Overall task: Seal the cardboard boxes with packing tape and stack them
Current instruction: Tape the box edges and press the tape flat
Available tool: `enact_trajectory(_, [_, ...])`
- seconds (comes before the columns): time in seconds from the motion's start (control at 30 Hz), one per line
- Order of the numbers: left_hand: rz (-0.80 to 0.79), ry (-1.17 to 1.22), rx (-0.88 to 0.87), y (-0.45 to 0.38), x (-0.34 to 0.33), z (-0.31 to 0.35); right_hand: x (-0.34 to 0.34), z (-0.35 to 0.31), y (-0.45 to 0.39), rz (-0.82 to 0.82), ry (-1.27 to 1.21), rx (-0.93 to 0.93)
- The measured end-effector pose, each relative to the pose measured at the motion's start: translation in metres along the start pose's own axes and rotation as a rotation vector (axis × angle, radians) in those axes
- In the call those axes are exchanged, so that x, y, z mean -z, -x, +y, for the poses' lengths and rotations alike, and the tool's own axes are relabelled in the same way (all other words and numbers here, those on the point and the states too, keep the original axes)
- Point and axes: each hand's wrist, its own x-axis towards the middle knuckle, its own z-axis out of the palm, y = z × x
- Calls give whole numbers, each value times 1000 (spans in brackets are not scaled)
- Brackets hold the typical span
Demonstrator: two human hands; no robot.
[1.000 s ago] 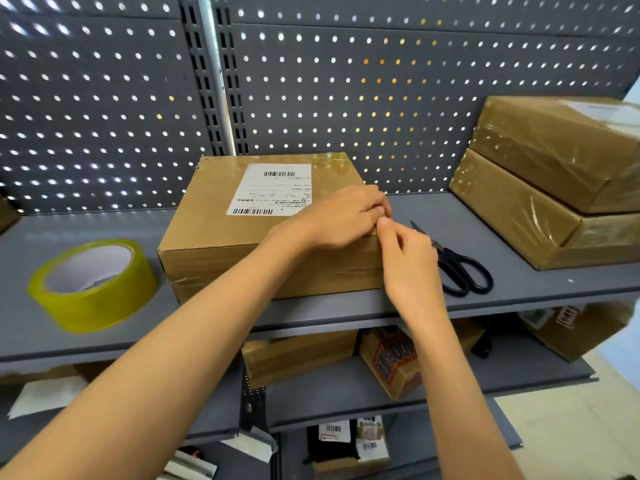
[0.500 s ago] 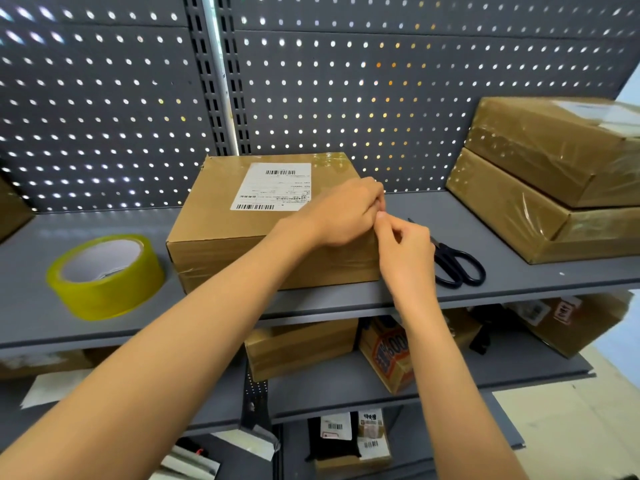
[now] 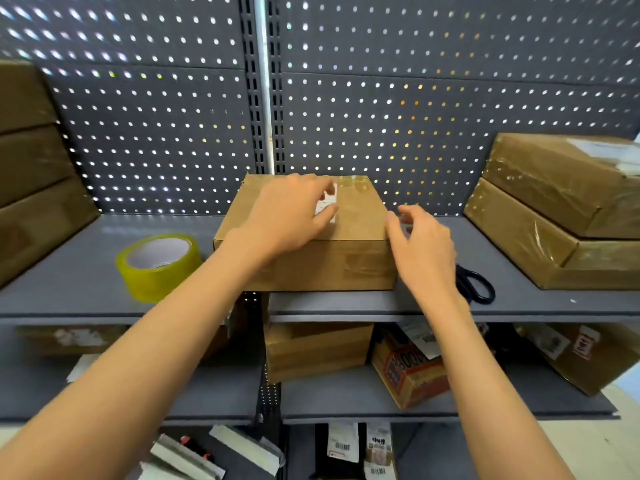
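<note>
black scissors [image 3: 475, 283] on grey shelf [image 3: 433, 303], perforated back panel [image 3: 415, 109]

A grey shelf [image 3: 86, 271] carries everything here. Directly under the left hand [image 3: 287, 216] sits a taped cardboard box [image 3: 346, 265]; the right hand [image 3: 424, 247] hovers at its right edge. A roll of yellowish packing tape [image 3: 157, 266] lies left of the left hand. Black scissors [image 3: 476, 285] lie just right of the right hand. Further right, two wrapped boxes [image 3: 540, 244] are stacked; more boxes [image 3: 31, 188] stand far left.
</note>
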Motion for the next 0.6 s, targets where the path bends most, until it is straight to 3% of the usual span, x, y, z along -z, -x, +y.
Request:
enact_trajectory(0.17, [-1, -147, 243, 44, 30, -52, -10, -32, -5, 2, 276, 278])
enact_trajectory(0.43, [-47, -190, 493, 124, 54, -101, -57, -106, 13, -117, 232, 537])
enact_trajectory(0.6, [-55, -206, 536, 149, 64, -115, -84, -139, 24, -168, 185, 622])
